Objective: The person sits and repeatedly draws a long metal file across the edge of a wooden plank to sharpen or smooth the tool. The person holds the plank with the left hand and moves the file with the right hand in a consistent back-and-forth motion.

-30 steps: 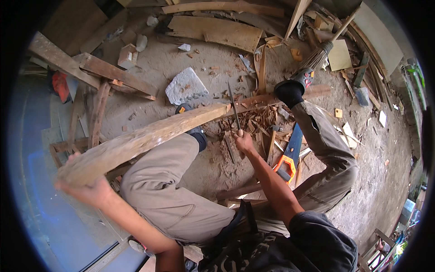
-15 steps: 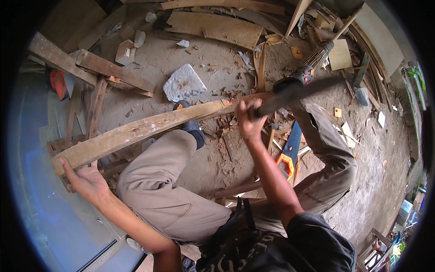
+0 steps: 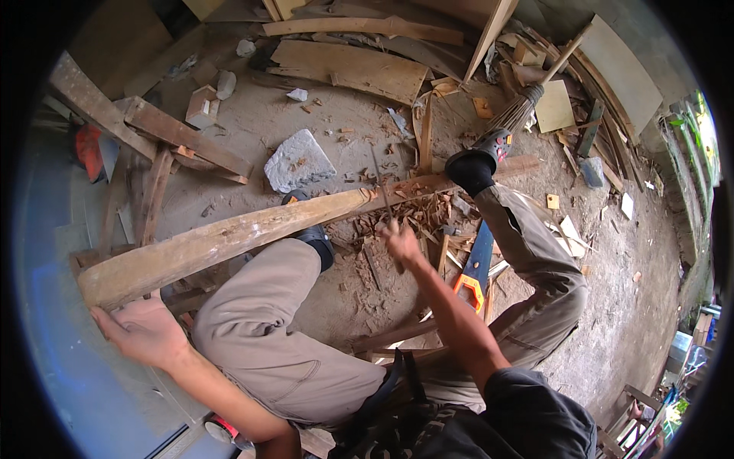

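Observation:
A long wooden plank (image 3: 222, 236) slants across my left shin, its near-left end raised. My left hand (image 3: 145, 330) holds that end from below and at its edge, with some of the fingers hidden. My right hand (image 3: 402, 243) is closed round the handle of a machete. The machete blade (image 3: 381, 176), seen nearly edge-on, crosses the plank by a freshly cut, lighter notch. Whether the blade touches the wood I cannot tell. The plank's far part rests on a darker board (image 3: 428, 185) beside my right shoe (image 3: 475, 164).
Wood chips (image 3: 428, 218) litter the floor below the notch. A handsaw (image 3: 478, 264) with an orange handle lies between my legs. A white stone block (image 3: 300, 162) sits beyond the plank. A wooden frame (image 3: 157, 183) stands at left, and a stick broom (image 3: 520, 111) leans at the far right.
The machete has swung from pointing right over my right shoe down to the notch. My left hand and the plank end have shifted slightly down and left in the picture.

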`<state>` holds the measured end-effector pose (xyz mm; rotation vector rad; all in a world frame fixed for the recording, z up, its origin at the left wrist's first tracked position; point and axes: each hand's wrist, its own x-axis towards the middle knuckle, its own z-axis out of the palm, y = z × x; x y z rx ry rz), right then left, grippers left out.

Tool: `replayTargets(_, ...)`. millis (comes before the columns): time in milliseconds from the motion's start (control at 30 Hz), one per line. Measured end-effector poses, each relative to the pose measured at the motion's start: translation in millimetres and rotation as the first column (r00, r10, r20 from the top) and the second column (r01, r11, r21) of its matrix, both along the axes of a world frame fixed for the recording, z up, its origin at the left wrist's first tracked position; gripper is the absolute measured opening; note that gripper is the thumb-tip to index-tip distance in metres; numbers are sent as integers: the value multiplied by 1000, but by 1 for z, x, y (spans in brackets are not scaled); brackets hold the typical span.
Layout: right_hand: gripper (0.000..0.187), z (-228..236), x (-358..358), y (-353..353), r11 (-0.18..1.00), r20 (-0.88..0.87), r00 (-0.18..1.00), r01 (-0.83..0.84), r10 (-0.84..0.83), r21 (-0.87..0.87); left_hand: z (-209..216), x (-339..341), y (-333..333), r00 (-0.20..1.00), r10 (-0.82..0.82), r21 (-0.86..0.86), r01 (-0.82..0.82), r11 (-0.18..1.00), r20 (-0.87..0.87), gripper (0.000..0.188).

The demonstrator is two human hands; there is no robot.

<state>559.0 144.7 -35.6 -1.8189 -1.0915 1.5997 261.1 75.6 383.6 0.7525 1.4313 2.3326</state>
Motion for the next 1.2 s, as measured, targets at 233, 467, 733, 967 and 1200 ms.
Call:
replayTargets(233, 38, 265, 47, 131, 741, -244, 968, 204, -56, 640, -13, -13, -2, 994, 83, -55, -86, 995, -67, 69)
replayTargets(467, 18, 267, 33, 101, 323, -384, 923, 372, -26, 870, -10, -8, 2, 989, 123, -51, -128, 990, -88, 71)
replayTargets(733, 42, -38, -13, -76, 987, 152, 977, 156, -148, -39, -13, -14, -4, 981, 175, -2, -176, 984, -80, 78)
replayTargets(967, 22, 151, 51, 74, 750, -68, 991, 132, -116, 648, -9, -1, 3, 996, 84, 8, -84, 996, -3, 78)
replayTargets(1200, 19, 395, 69, 138, 221, -292, 955, 297, -57, 929, -8, -1, 3, 989, 142, 0, -142, 990, -30, 73)
